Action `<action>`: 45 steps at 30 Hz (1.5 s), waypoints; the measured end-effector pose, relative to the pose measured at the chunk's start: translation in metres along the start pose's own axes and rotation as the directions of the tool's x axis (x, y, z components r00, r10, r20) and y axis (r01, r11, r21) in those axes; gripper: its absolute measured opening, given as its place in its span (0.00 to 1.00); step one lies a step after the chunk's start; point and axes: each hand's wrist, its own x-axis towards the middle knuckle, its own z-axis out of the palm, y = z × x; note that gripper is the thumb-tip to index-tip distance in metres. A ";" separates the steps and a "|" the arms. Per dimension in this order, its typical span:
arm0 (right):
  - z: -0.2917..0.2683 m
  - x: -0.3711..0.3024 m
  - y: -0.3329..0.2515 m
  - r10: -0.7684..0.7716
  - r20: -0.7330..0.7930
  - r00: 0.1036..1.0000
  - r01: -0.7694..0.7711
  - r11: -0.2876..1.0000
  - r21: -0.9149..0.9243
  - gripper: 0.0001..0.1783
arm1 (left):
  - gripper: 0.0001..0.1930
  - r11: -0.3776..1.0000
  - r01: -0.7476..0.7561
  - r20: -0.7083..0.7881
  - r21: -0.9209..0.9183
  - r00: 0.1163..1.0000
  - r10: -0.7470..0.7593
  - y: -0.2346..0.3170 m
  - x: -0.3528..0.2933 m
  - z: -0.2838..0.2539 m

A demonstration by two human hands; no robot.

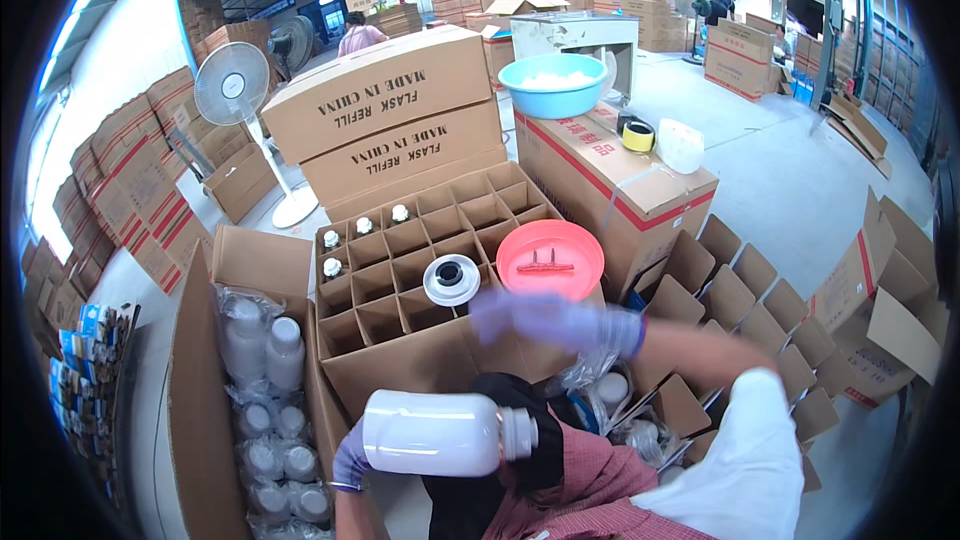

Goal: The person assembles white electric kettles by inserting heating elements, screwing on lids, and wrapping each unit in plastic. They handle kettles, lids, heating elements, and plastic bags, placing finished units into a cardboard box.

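Observation:
My left hand (350, 458), in a thin purple glove, grips a glossy white bottle (430, 434) by its base. The bottle lies nearly level over my lap, its ridged neck pointing right. My right hand (535, 324), gloved too and smeared by motion, passes over the near edge of a divided cardboard box (400, 368); its fingers cannot be made out. Just beside it are a white round piece with a black centre (451, 280) and a pink-red basin (548, 250) holding small red pieces. Several white bottle tops (364, 226) show in the box's far left cells.
At my left, an open carton (195, 390) holds several plastic-wrapped white bottles (285, 350). Cardboard dividers (725, 290) stand at my right. A taped carton (640, 180) carries a blue basin (552, 80) and yellow tape (637, 134). A white fan (232, 85) stands behind.

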 end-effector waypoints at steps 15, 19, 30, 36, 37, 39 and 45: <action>-0.050 0.127 0.114 0.013 0.308 0.951 0.298 0.214 -0.930 0.08 | 0.21 0.694 -0.165 0.321 0.701 0.942 -0.100 0.024 0.068 0.122; 0.019 0.098 0.246 0.467 -0.005 0.884 -0.212 0.391 -0.895 0.31 | 0.21 0.677 -0.168 0.252 0.717 0.967 -0.028 0.040 0.050 0.128; 0.079 0.087 0.113 -0.201 0.097 0.975 0.217 0.756 -0.617 0.26 | 0.33 0.775 -0.363 -0.694 -0.517 0.707 -0.132 0.055 0.070 0.071; 0.122 0.059 0.056 0.665 0.065 0.744 -0.565 0.575 0.592 0.25 | 0.27 0.878 -0.387 -0.612 0.281 0.632 0.474 0.082 0.081 0.076; 0.128 0.060 0.050 0.756 0.177 0.630 -0.413 0.133 0.901 0.31 | 0.24 0.714 -0.253 -0.512 0.653 0.548 0.662 0.094 0.081 0.076; 0.103 0.043 0.048 0.705 0.399 0.586 -0.700 0.193 0.688 0.32 | 0.22 0.810 -0.372 -0.577 0.453 0.570 0.585 0.097 0.074 0.082; 0.118 0.041 0.015 -0.194 -0.004 0.981 0.168 0.858 -0.485 0.39 | 0.30 0.684 -0.532 -0.744 -0.499 0.668 -0.023 0.085 0.055 0.098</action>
